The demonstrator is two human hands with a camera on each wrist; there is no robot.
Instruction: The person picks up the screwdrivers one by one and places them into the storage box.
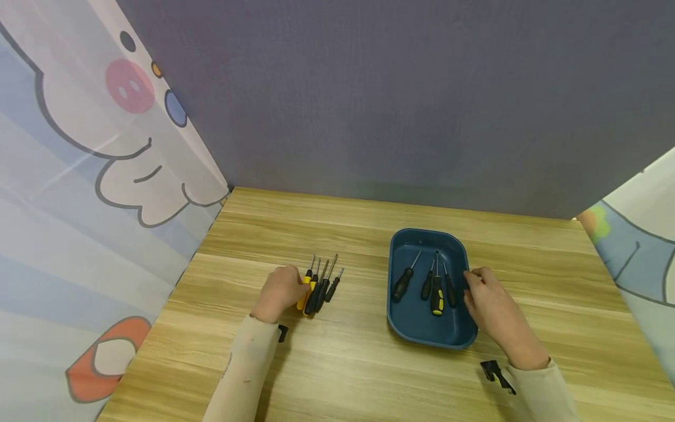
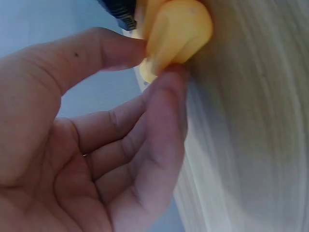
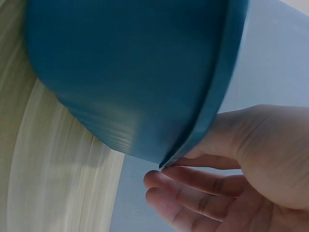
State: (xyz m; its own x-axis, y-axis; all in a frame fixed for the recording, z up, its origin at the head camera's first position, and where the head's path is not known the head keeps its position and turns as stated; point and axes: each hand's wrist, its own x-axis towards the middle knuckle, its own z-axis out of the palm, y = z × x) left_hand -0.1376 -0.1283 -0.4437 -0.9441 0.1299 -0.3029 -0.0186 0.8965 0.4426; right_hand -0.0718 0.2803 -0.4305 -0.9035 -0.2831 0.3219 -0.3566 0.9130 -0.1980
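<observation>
At the left of the table, my left hand point(image 1: 282, 291) pinches the yellow handle of a screwdriver point(image 2: 181, 29) between thumb and fingers. Beside it lies a bunch of screwdrivers with yellow or black handles, among them a small black screwdriver point(image 1: 333, 289), tips pointing away from me. My right hand point(image 1: 493, 308) grips the right rim of a blue tray point(image 1: 429, 341), its thumb over the edge and fingers outside. Inside the tray lie several screwdrivers: a black one point(image 1: 402, 286) at the left, a black-and-yellow one point(image 1: 437, 299) and slimmer black ones.
Everything stands on a wood-grain table point(image 1: 343, 363). A grey panel point(image 1: 401, 105) rises behind it, and a cartoon-printed curtain point(image 1: 79, 205) hangs at the left. Black straps show by both wrists.
</observation>
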